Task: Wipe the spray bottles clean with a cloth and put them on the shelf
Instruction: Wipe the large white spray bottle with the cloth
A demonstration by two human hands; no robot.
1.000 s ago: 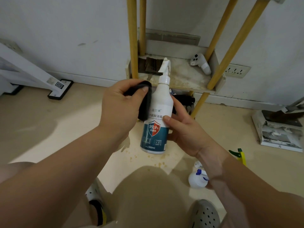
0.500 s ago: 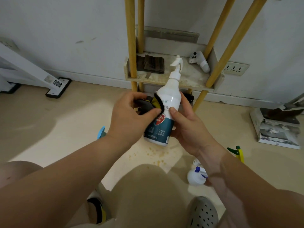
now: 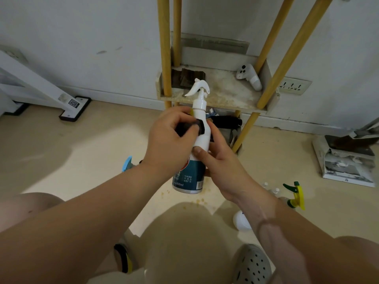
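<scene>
Beige floor [image 3: 82,152] before a low shelf [image 3: 225,97]. Right hand [image 3: 222,168] grips a bottle [image 3: 191,179]; left hand [image 3: 169,149] pinches a cloth [image 3: 189,127] against its shoulder. Wiping looks underway; no bottle is shelved yet.

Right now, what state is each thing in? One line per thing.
white spray bottle: upright, off the floor, gripped by the right hand.
dark cloth: bunched in the left hand, pressed on the bottle's shoulder.
shelf: holds a white controller, no spray bottle.
green-and-yellow sprayer: on the floor, untouched.
</scene>
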